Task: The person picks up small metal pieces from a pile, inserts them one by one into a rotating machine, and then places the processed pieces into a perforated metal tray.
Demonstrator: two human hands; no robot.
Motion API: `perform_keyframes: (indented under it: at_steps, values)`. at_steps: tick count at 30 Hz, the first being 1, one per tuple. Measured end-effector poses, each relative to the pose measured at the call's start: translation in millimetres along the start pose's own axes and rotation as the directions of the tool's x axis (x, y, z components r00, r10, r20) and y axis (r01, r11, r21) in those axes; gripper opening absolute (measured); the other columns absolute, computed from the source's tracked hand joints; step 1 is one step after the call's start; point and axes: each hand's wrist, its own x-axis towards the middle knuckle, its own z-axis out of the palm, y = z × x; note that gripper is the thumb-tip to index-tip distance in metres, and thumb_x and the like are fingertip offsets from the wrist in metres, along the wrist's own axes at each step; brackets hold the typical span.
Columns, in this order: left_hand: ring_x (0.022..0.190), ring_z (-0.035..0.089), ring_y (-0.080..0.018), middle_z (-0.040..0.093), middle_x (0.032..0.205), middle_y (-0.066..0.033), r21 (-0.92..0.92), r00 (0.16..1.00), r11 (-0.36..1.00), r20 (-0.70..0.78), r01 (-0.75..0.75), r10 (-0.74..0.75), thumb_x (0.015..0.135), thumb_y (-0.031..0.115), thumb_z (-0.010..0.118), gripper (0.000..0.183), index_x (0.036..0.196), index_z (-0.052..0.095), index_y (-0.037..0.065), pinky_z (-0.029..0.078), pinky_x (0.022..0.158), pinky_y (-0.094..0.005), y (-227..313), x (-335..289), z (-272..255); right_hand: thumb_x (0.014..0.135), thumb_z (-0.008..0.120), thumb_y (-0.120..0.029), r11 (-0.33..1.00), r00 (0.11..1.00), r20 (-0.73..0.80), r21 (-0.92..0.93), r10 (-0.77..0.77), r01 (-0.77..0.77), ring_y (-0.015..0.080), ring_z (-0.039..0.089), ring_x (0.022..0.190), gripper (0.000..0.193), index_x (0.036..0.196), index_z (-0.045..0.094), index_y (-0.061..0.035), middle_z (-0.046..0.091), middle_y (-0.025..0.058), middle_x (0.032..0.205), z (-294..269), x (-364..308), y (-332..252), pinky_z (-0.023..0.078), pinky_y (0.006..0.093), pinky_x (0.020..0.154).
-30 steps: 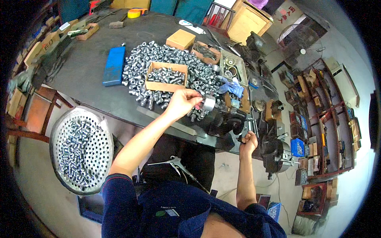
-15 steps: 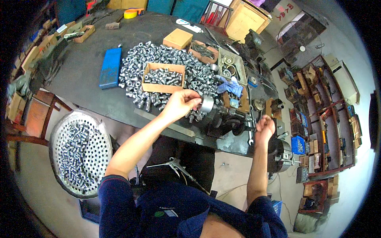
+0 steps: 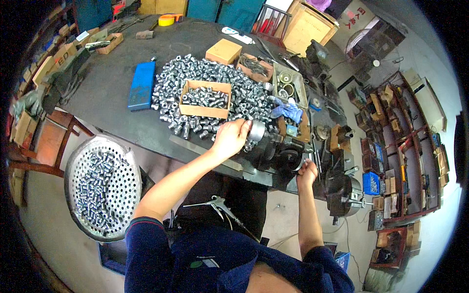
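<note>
Silver perforated pan (image 3: 125, 189): its metal fittings (image 3: 94, 193) could spill if the left elbow, close by, catches the rim.
Left hand (image 3: 231, 138): thumb and fingers bunched at the near face of the silver cylinder (image 3: 257, 131); whether they pinch a fitting, I cannot tell. Fingertips could get nipped if the cylinder turns or closes on them.
Silver cylinder: near the bench's front edge, just right of the pile; stray pieces beneath might jam it.
Right hand (image 3: 307, 173): fingers curled in beside a dark wheel (image 3: 288, 160); its grip is unclear. A slip could knock the knuckles on metal.
Dark benchtop (image 3: 110, 61): blue box (image 3: 141, 86), then the heaped pile (image 3: 178, 73) around an open cardboard box (image 3: 204, 112), then a blue glove (image 3: 290, 112).
Room: wooden chair (image 3: 57, 131) at left; fan (image 3: 377, 41) and crowded shelving (image 3: 413, 163) at right.
</note>
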Motion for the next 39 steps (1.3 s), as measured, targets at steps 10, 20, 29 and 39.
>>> perform_keyframes:
  at_steps: [10,20,29,39]
  values:
    - [0.056,0.051,-0.0361,0.049,0.056,-0.0205,-0.051,0.998,0.997,0.04,0.056,-0.054,0.084,0.028,0.042,0.036,0.066,0.05,-0.002,0.038,0.052,-0.0415,4.9,3.2,-5.6,0.073,0.049,-0.015,0.991,0.991,0.025,-0.014,-0.13,0.131,0.0097,0.043,0.045,0.014,0.069,0.055,-0.0022,0.046,0.0003,0.054,14.0,21.6,7.1,0.033,0.0206,0.041]
    - [0.045,0.045,-0.0273,0.042,0.049,-0.0181,-0.166,0.967,0.96,0.161,0.225,-0.198,0.083,0.027,0.047,0.036,0.064,0.05,-0.003,0.034,0.046,-0.0375,0.7,6.8,-11.4,0.083,0.041,-0.011,0.87,0.853,0.171,0.11,-0.494,0.481,0.0047,0.028,0.046,0.015,0.079,0.051,-0.0011,0.035,-0.0029,0.056,67.1,-20.0,-81.4,0.023,0.0182,0.04]
    - [0.035,0.041,-0.008,0.043,0.044,-0.0002,-0.287,0.916,0.888,0.294,0.358,-0.274,0.086,0.031,0.043,0.036,0.065,0.05,0.002,0.033,0.036,-0.0244,0.3,3.6,-18.4,0.078,0.052,-0.019,0.98,0.978,0.066,0.029,-0.199,0.198,0.0072,0.039,0.045,0.017,0.073,0.054,-0.0023,0.043,-0.0025,0.056,-4.4,-12.2,1.3,0.029,0.0186,0.035]
    - [0.067,0.058,-0.0327,0.057,0.065,-0.0177,0.425,0.989,0.896,-0.12,0.133,-0.09,0.078,0.029,0.049,0.03,0.073,0.06,0.002,0.045,0.063,-0.0405,-56.0,75.6,-61.6,0.082,0.042,-0.013,0.892,0.876,0.171,0.119,-0.45,0.435,0.0051,0.03,0.045,0.017,0.077,0.053,-0.0013,0.038,-0.0031,0.054,65.6,12.4,-74.9,0.022,0.0191,0.041]
